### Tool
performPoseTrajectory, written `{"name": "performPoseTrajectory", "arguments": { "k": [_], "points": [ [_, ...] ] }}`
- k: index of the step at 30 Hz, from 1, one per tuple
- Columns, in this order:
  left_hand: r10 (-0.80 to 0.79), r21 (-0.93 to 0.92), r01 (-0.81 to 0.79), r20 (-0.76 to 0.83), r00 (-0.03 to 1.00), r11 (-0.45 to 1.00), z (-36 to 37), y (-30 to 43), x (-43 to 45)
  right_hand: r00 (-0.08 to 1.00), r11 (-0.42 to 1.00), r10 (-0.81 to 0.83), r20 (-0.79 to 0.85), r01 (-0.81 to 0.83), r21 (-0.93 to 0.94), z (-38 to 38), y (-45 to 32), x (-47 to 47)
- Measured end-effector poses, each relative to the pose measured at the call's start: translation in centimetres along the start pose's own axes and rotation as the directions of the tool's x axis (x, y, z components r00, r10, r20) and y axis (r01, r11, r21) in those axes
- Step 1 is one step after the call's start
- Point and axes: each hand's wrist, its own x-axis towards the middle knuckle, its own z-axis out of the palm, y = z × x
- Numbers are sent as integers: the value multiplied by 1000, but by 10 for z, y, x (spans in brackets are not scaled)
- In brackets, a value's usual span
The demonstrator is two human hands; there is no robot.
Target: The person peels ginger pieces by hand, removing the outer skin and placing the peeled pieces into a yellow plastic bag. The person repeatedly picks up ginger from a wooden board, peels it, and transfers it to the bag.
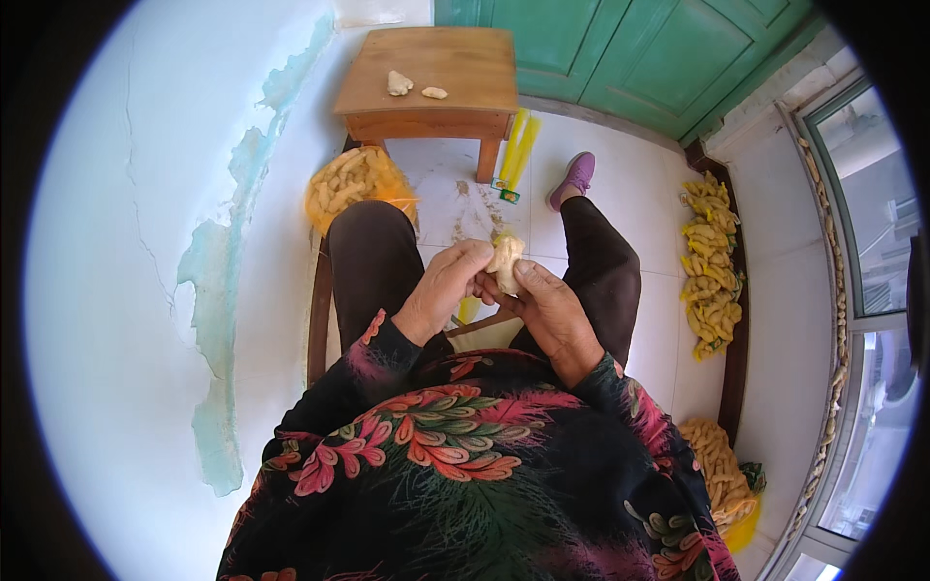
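Observation:
A pale, knobbly ginger-like root piece is held up between both hands, above my lap. My left hand grips its left side with thumb and fingers. From the right, my right hand pinches its lower part between thumb and fingers. A bit of yellow shows behind the top of the piece. Two more pale pieces, a larger one and a smaller one, lie on the wooden stool in front of me. An orange mesh bag full of similar pieces stands beyond my left knee.
Yellow mesh sleeves with tags lie on the tiled floor beside the stool. Filled yellow net bags are heaped along the right wall, with a larger filled mesh bag nearer. Green doors close off the far side; a peeling wall runs along the left.

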Motion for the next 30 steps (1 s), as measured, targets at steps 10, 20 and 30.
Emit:
{"name": "performPoseTrajectory", "arguments": {
  "k": [10, 20, 30],
  "points": [
    [24, -37, -27, -77, 997, 999, -18, -13, 1, 997, 984, 75, 1, -74, 165, -7, 13, 14],
    [11, 187, 13, -125, 992, 982, -32, -25, 11, 990, 978, 144, 10, -143, 151, -19, 26, 16],
    [324, 747, -189, -38, 945, 638, -20, -26, 7, 985, 966, 171, -4, -167, 197, -22, 31, 15]
  ]
}}
